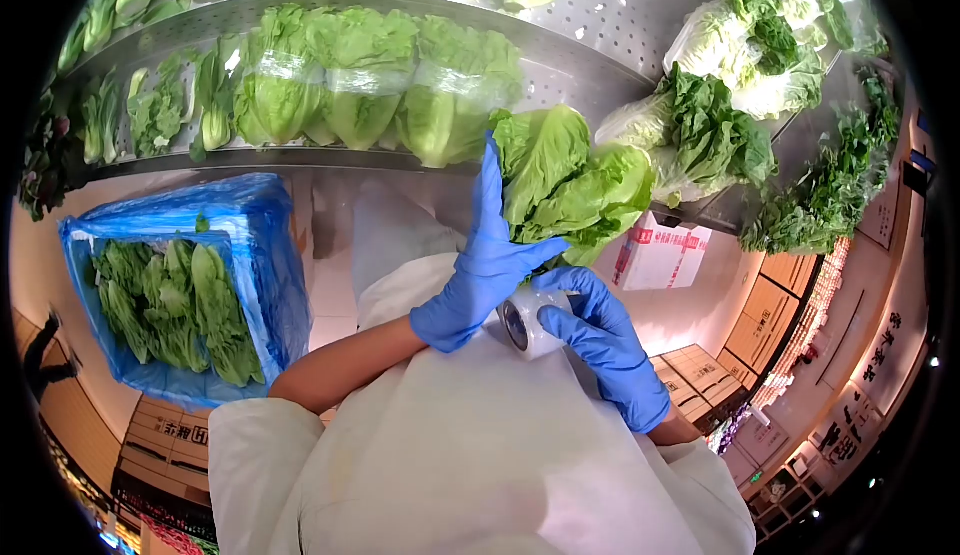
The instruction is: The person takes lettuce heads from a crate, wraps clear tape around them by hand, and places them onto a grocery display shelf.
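My left hand (478, 270), in a blue glove, holds a bunch of green lettuce (570, 180) in front of the shelf. Its fingers stretch up along the lettuce's left side, and the thumb lies across the base. Just below, my right hand (600, 330), also gloved in blue, grips a roll of clear film (530, 320) by its outer side. The roll's round core faces left. The stem end of the lettuce is partly hidden by my hands. Whether film reaches the lettuce I cannot tell.
Lettuces banded with clear film (370, 80) stand on the metal shelf (590, 40) ahead. Napa cabbages (710, 135) lie to the right. At left is a crate lined with blue plastic (275, 255), holding leafy greens (175, 305). A white and red box (665, 255) sits below the shelf.
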Demonstrator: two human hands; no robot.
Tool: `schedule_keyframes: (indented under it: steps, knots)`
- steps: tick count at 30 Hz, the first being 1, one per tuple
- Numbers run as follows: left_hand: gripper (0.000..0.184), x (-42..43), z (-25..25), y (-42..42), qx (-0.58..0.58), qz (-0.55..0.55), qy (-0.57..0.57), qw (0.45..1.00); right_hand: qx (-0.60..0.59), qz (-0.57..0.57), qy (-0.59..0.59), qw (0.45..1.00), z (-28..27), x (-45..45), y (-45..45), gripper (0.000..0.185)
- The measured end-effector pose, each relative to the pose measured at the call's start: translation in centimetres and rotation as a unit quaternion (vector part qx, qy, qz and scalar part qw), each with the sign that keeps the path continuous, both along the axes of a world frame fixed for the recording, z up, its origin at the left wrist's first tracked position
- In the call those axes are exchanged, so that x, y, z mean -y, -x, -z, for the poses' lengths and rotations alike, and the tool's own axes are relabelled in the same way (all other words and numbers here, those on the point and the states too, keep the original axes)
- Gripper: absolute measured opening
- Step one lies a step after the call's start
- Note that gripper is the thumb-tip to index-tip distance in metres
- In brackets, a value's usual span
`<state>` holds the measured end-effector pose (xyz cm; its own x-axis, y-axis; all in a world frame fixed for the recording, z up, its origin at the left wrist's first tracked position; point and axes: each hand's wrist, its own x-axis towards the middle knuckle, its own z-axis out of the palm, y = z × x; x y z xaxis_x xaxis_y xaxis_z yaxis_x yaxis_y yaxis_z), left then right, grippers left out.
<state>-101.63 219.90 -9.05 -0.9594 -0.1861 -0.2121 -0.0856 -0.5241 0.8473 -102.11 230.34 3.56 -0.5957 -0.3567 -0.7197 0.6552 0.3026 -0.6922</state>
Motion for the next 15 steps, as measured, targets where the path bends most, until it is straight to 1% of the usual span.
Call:
schedule_keyframes:
  steps: [1, 3, 6, 7, 9, 10, 11, 12, 13, 14, 15]
  knots:
    - [0.108, 0.0, -0.1, 0.3, 0.008, -0.005, -0.020, 1.000, -0.002, -0.001, 0.001, 1.000, -0.1, 0.0, 0.0, 0.026]
    - [0.109, 0.2, -0.5, 0.6, 0.016, -0.012, -0.039, 0.999, 0.008, 0.014, -0.012, 1.000, -0.2, 0.0, 0.1, 0.018]
    - [0.108, 1.1, -1.2, 1.2, 0.015, -0.017, -0.013, 1.000, -0.025, 0.044, -0.018, 0.999, -0.8, 0.4, 0.7, 0.014]
    - [0.108, 1.6, -1.5, 1.5, 0.027, -0.027, -0.080, 0.996, -0.027, 0.044, -0.018, 0.999, -1.4, 0.4, 1.1, 0.014]
    - [0.105, 2.3, -1.1, 1.8, -0.005, -0.022, -0.039, 0.999, -0.153, 0.010, -0.092, 0.984, -2.7, 0.2, 2.3, 0.013]
    - [0.105, 2.5, -1.3, 1.9, -0.006, -0.018, -0.042, 0.999, -0.154, 0.014, -0.096, 0.983, -2.7, 0.5, 2.7, 0.013]
    - [0.104, 2.8, -1.6, 2.1, 0.002, -0.012, -0.077, 0.997, -0.246, -0.034, -0.162, 0.955, -2.3, 1.0, 3.5, 0.012]
    - [0.103, 3.0, -2.1, 2.3, 0.011, -0.007, -0.111, 0.994, -0.334, -0.083, -0.226, 0.911, -2.0, 1.4, 4.4, 0.011]
    - [0.102, 3.2, -2.6, 2.4, -0.010, 0.000, -0.154, 0.988, -0.449, -0.126, -0.214, 0.858, -0.5, 1.3, 5.2, 0.012]
    - [0.102, 3.3, -2.7, 2.6, -0.013, 0.001, -0.154, 0.988, -0.452, -0.125, -0.215, 0.856, -0.2, 1.8, 5.7, 0.012]
    - [0.101, 3.1, -2.9, 2.6, -0.024, -0.016, -0.200, 0.979, -0.478, -0.146, -0.234, 0.834, -0.1, 2.4, 5.8, 0.012]
